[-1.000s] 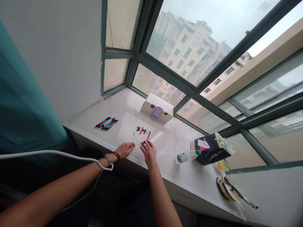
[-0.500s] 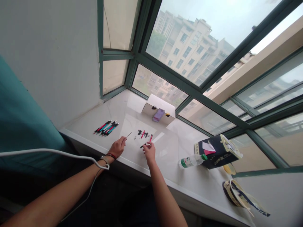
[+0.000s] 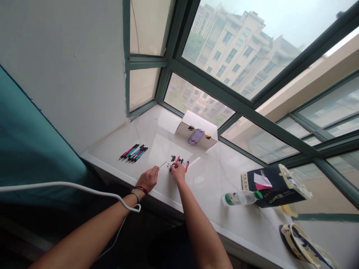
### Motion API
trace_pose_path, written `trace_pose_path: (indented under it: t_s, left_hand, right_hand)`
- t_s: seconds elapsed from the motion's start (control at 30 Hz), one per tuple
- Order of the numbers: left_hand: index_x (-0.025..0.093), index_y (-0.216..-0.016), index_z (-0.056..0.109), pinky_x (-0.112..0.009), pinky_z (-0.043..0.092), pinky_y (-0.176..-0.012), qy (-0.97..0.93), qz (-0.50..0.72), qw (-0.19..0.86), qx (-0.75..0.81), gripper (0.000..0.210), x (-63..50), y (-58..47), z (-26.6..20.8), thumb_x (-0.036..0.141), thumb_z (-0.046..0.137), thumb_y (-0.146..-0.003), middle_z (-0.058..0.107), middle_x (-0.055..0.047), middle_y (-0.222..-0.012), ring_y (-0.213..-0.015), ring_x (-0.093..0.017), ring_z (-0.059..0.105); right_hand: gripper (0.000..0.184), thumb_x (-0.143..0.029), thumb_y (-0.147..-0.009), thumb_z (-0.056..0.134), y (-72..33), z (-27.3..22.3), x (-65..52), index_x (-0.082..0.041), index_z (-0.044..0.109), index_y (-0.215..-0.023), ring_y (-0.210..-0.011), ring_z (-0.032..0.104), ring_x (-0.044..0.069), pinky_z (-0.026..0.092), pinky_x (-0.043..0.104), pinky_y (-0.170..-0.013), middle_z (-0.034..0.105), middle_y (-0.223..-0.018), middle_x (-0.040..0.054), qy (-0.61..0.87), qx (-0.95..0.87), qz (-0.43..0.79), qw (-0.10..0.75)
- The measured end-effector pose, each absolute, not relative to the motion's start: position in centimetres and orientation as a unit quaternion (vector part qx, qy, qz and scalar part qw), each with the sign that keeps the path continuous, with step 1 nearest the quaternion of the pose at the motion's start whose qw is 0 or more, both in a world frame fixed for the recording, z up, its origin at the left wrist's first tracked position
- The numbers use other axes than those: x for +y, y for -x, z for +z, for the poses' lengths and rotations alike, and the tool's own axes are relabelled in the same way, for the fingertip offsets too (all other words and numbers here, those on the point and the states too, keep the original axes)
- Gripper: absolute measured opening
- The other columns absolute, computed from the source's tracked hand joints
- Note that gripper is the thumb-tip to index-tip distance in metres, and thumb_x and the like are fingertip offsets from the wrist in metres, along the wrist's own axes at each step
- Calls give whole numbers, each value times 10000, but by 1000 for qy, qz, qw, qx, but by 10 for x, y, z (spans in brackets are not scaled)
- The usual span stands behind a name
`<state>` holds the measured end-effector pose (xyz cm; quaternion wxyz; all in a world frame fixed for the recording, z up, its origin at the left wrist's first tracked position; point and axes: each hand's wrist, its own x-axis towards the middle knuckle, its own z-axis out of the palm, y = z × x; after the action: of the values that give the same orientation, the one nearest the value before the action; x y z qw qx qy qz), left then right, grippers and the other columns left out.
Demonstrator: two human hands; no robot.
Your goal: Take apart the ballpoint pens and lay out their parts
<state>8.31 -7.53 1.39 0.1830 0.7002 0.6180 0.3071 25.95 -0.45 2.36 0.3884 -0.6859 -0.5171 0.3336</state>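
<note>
My left hand [image 3: 148, 179] is closed in a pinch around one end of a thin, slender rod [image 3: 162, 164], which looks like the inner tube of a pen and points up and to the right. To its right, my right hand [image 3: 178, 173] reaches down to the counter, fingers bent together on a small black pen part [image 3: 170, 169]. Just beyond its fingertips lie several small black pen parts [image 3: 173, 158] and a red pen barrel [image 3: 187, 166]. Off to the left, several black, red and teal pens [image 3: 134, 153] lie side by side.
A white box [image 3: 183, 129] stands by the window. On the right are a plastic bottle [image 3: 241, 197], a dark carton [image 3: 269, 188] and a round cream-and-navy container [image 3: 295, 243]. A white cable [image 3: 84, 186] crosses before my left arm. The counter's front edge [image 3: 112, 173] runs beneath my wrists.
My right hand has moved away from me, in among the loose pen parts. The left hand still holds the thin rod. The whole view has shifted, so things appear further right.
</note>
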Motion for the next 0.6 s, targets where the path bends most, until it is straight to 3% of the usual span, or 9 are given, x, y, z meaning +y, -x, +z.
trace_pose_path:
  t_s: [0.1, 0.2, 0.33, 0.47, 0.6]
  left_hand:
    - [220, -1015, 539, -286, 414, -687, -703, 301, 178, 619, 298, -76, -83, 15, 310, 256, -997, 662, -61, -856, -818, -200, 634]
    - [219, -1017, 538, -288, 412, -687, -706, 296, 172, 620, 299, -75, -84, 14, 304, 252, -997, 655, -62, -846, -809, -200, 628]
    - [218, -1029, 541, -288, 412, -699, -717, 278, 170, 616, 286, -75, -84, 13, 289, 267, -992, 653, -64, -858, -825, -198, 624]
    - [215, -1035, 543, -299, 415, -706, -729, 268, 158, 610, 277, -77, -85, 14, 276, 276, -988, 651, -67, -860, -829, -206, 622]
    - [212, -1028, 551, -303, 418, -705, -743, 257, 142, 602, 276, -78, -86, 16, 277, 287, -985, 647, -69, -840, -812, -207, 622]
  right_hand:
    - [132, -272, -641, 728, -258, 27, -4, -227, 715, -765, -730, 594, 213, 428, 368, -873, 644, -653, 8, 681, -516, 331, 401]
    - [169, -332, -728, 674, -258, 32, -7, -219, 721, -845, -741, 609, 215, 428, 368, -870, 663, -679, 18, 690, -515, 296, 413]
    - [318, -456, -847, 529, -257, 38, -20, -196, 713, -835, -626, 594, 172, 468, 333, -745, 667, -679, 26, 680, -519, 313, 412]
    - [377, -504, -789, 600, -248, 41, -38, -157, 717, -877, -510, 538, 124, 454, 259, -528, 687, -718, 45, 611, -525, 444, 391]
    - [392, -467, -709, 698, -235, 44, -51, -145, 716, -932, -560, 560, 122, 440, 226, -487, 698, -795, 62, 581, -481, 510, 413]
